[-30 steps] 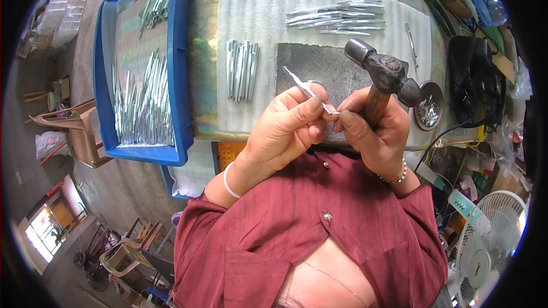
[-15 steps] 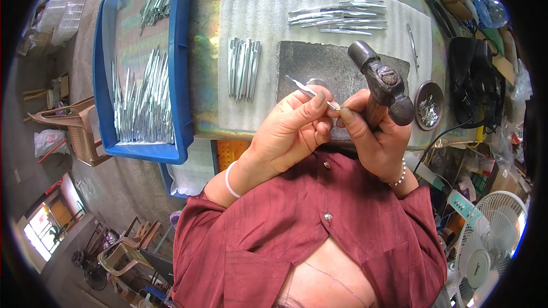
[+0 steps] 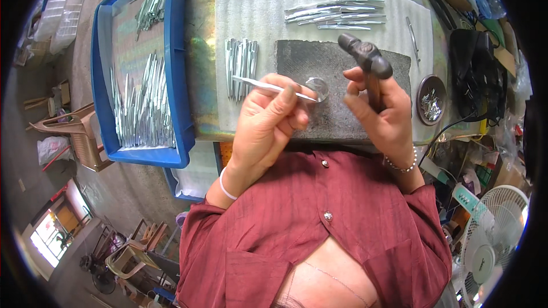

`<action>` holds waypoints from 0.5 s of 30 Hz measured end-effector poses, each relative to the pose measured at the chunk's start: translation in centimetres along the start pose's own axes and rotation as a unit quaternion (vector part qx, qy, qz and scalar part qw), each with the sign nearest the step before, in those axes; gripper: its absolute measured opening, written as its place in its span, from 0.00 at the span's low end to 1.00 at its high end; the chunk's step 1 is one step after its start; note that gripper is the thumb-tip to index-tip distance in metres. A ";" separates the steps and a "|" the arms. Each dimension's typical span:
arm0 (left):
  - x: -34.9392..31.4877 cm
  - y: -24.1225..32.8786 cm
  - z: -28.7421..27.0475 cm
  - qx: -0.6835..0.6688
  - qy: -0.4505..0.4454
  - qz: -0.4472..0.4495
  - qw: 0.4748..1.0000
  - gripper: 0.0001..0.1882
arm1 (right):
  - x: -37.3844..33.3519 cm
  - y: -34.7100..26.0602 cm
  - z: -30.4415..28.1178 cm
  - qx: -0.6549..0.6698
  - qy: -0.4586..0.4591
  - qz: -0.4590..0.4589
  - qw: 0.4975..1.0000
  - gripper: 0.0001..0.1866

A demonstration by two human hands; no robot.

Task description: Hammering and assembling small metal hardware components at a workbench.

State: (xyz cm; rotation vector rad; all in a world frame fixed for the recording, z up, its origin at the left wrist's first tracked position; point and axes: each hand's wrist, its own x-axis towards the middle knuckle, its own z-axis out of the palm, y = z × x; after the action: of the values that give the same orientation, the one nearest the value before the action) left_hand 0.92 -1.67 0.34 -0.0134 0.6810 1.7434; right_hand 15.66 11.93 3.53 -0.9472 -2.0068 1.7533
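My left hand [image 3: 265, 120] pinches a slender silver metal piece [image 3: 257, 84], flat and pointed at its left end, between thumb and fingers. Its other end reaches toward a shiny round metal block [image 3: 317, 88] on a dark rough pad [image 3: 292, 57]. In my right hand [image 3: 391, 120] a ball-peen hammer [image 3: 366, 57] is held by its wooden handle, head up, thumb and forefinger apart. Left of the pad lies a row of similar metal pieces [image 3: 240, 60], and a looser pile of metal pieces [image 3: 337, 12] rests behind it.
White foam sheeting [image 3: 257, 5] covers the table under the pad. A blue tray [image 3: 181, 80] of metal strips stands left. On the right are a round dish [image 3: 421, 94] of small metal bits, a single thin rod [image 3: 412, 39] and a black bag [image 3: 468, 68]. A fan [image 3: 485, 251] stands lower right.
My hands have parted. The left has moved left with the metal piece, uncovering the round block. My right thumb and forefinger have opened while the hammer stays in that hand.
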 end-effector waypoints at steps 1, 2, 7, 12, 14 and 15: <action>0.1 0.1 -0.2 0.050 0.007 0.034 0.998 0.06 | 0.1 0.6 -0.3 0.001 0.002 0.003 1.000 0.14; 0.1 0.3 -0.1 0.080 0.007 0.050 0.996 0.06 | 0.3 1.4 -0.4 0.001 0.017 -0.012 1.000 0.13; 0.5 -0.2 0.1 0.269 0.009 0.128 0.955 0.04 | 0.2 1.9 -0.5 0.063 -0.013 0.073 0.995 0.09; 1.1 -0.6 0.0 0.480 0.020 0.231 0.846 0.05 | 0.3 2.7 -0.6 0.087 -0.020 0.046 0.995 0.10; 1.0 -0.5 -0.1 0.504 0.012 0.221 0.835 0.06 | 0.4 2.6 -0.6 0.095 -0.023 0.051 0.994 0.09; 1.0 -0.5 -0.2 0.526 0.005 0.212 0.824 0.07 | 0.4 2.7 -0.5 0.098 -0.020 0.046 0.994 0.08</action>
State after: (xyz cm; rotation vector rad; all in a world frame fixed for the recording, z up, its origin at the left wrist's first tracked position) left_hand 0.99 -0.84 -0.35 0.9553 1.6736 1.5410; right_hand 16.43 12.65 1.01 -0.9604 -1.7977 1.9906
